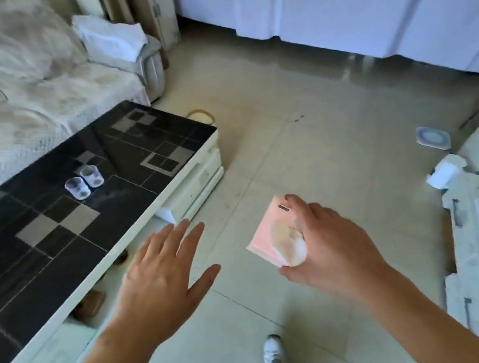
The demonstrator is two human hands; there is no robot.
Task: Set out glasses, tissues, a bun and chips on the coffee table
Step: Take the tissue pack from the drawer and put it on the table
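A: Tissue pack [269,233], pink, one only, sits in the right hand [322,240] over the floor, well short of the desk [51,246].
B: Risk?
A: The fingers [297,206] pinch just its edges; it could slip and drop. Left hand [159,278] is spread wide, empty.
B: Count?
A: Two small glasses [84,182] on the desk, side by side. No bun or chips visible.

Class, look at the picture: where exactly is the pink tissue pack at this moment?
The pink tissue pack is in the right hand, held above the tiled floor, right of the coffee table and not yet on it.
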